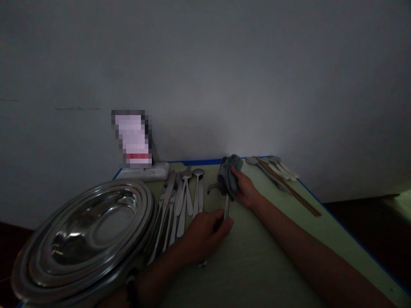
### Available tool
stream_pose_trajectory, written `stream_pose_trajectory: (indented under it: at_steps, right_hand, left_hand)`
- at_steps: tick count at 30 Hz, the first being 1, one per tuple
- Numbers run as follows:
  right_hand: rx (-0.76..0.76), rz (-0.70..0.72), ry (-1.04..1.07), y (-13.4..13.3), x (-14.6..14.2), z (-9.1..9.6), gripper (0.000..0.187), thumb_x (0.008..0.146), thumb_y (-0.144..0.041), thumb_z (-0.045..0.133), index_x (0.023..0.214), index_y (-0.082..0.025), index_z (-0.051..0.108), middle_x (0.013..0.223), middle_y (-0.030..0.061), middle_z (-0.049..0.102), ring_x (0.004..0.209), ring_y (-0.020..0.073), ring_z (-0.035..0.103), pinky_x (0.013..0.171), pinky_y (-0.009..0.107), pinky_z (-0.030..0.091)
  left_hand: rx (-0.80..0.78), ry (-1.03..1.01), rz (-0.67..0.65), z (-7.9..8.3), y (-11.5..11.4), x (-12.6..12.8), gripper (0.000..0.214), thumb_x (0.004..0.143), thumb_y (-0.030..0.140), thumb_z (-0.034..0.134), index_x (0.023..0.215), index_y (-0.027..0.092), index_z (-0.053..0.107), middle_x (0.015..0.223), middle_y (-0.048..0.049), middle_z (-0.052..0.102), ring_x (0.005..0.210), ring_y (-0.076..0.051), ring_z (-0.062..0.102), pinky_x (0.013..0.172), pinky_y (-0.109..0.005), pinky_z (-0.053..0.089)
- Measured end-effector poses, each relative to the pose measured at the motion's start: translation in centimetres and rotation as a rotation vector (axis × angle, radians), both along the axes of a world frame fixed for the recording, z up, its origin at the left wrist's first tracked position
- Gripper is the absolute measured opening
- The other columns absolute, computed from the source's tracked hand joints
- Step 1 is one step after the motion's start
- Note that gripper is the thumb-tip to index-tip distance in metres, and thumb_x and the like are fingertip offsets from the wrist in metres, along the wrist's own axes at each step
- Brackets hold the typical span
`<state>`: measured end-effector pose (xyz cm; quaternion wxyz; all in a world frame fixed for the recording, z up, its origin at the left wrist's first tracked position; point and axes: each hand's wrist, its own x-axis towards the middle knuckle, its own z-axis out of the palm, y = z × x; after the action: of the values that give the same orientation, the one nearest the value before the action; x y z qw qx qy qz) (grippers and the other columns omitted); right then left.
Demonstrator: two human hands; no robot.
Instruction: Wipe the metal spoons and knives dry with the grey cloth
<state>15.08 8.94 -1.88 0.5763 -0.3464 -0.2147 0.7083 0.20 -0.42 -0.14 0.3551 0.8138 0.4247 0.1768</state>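
Note:
My left hand (pixel 208 235) is closed on the handle of a piece of metal cutlery (pixel 226 207) held over the table. A grey-blue cloth (pixel 230 173) covers its far end, so I cannot tell whether it is a spoon, fork or knife. Fingers of my right hand (pixel 245 188) are wrapped round the cloth, pressing it about the cutlery. Left of my hands lie several metal knives (pixel 165 201), along with spoons (pixel 198 173), side by side. My left forearm passes over some of their handles.
Wide steel dishes (pixel 105 226) are stacked at the left. Behind them a blurred phone (pixel 133 137) leans on a white stand (pixel 144 172). Wooden chopsticks (pixel 295 192), metal spoons (pixel 252 160) and several white-handled utensils (pixel 285 171) lie at the right. A wall (pixel 205 77) rises behind the pale green table (pixel 266 261).

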Motion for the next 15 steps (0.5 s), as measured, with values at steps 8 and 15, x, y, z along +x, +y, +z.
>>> stream_pose_trajectory:
  at_steps: [8, 15]
  right_hand:
    - [0.044, 0.214, -0.073, -0.5, 0.4, 0.0, 0.013, 0.081, -0.024, 0.055, 0.08, -0.013, 0.064, 0.066, 0.0052, 0.07, 0.063, 0.0161, 0.067, 0.062, 0.026, 0.055]
    - [0.058, 0.254, -0.108, -0.9, 0.4, 0.5, 0.007, 0.073, -0.018, 0.064, 0.077, -0.013, 0.063, 0.064, 0.0042, 0.07, 0.052, 0.0131, 0.063, 0.053, 0.022, 0.052]
  left_hand:
    - [-0.082, -0.044, 0.069, -0.3, 0.2, 0.2, 0.035, 0.092, 0.04, 0.028, 0.069, 0.02, 0.045, 0.053, 0.0042, 0.05, 0.049, -0.011, 0.05, 0.049, -0.022, 0.035]
    - [-0.076, -0.039, 0.105, -0.2, 0.3, 0.4, 0.034, 0.093, 0.038, 0.027, 0.067, 0.02, 0.041, 0.052, 0.0042, 0.049, 0.048, -0.011, 0.049, 0.05, -0.022, 0.035]
